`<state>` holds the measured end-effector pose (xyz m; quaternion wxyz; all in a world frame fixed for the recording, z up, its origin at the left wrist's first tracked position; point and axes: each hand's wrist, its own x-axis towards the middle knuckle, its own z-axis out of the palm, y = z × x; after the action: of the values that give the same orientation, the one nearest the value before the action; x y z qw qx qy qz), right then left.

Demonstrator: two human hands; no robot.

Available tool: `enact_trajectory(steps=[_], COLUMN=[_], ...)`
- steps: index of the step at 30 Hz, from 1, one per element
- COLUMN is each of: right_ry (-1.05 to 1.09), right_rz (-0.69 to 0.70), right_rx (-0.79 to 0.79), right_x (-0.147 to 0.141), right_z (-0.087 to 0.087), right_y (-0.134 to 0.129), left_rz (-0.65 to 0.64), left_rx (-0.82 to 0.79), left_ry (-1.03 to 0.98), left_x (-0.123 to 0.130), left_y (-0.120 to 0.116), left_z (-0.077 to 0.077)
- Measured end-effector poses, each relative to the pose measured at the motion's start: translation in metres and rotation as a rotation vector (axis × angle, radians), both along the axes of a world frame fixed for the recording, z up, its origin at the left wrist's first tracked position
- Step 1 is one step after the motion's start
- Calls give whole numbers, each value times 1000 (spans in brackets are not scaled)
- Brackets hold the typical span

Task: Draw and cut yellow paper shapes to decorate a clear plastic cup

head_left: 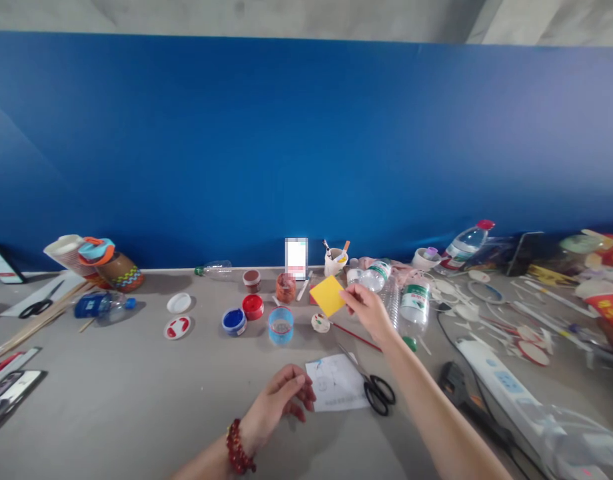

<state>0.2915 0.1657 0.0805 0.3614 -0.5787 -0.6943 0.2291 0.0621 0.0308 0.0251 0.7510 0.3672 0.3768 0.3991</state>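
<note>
Pinched by a corner between the thumb and fingers of my right hand (369,308) is a yellow square of paper (327,295), raised above the back of the table. My left hand (284,392) has a red bead bracelet (239,448) at the wrist; its fingers are loosely curved and apart, holding nothing. It is beside the left edge of a white sheet (336,383) with drawing marks. Black-handled scissors (380,395) lie over that sheet's right side. A blue clear ring-shaped cup (280,325) and a paint-stained lid (320,323) are near the yellow square.
Open jars of red paint (253,307) and blue paint (234,321) stand left of centre. A white cup (335,262) holds brushes. Plastic bottles (415,307) lie at the right, with a glue gun (459,387) and a power strip (506,380). A blue partition (306,147) closes off the back.
</note>
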Motion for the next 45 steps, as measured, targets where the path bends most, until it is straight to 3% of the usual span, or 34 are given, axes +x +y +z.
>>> enact_trajectory(steps=[3, 5, 9, 14, 24, 29, 33, 36, 41, 45], right_ry=[370, 531, 572, 586, 581, 554, 451, 97, -143, -316], right_rz=[178, 210, 230, 270, 193, 173, 68, -38, -88, -98], right_rx=[-268, -403, -470, -480, -492, -472, -324, -180, -215, -277], right_x=[-9, -18, -32, -41, -42, -35, -21, -10, -15, -28], right_z=[-4, -11, -25, -31, -54, -50, -35, -26, -28, -36], right_y=[-44, -69, -97, -102, -102, -99, -76, -36, 39, 76], left_rz=[23, 43, 139, 165, 185, 184, 227, 230, 174, 155], left_rx=[54, 109, 159, 205, 237, 257, 249, 254, 249, 264], left_ry=[-16, 1, 188, 371, 364, 391, 398, 383, 385, 411], left_x=[2, 4, 5, 0, -5, -4, -5, -3, 1, 0], left_y=[2, 3, 6, 6, 5, 7, 6, 4, 0, -2], left_z=[4, 7, 7, 3, 4, 9, 8, 8, 4, -1])
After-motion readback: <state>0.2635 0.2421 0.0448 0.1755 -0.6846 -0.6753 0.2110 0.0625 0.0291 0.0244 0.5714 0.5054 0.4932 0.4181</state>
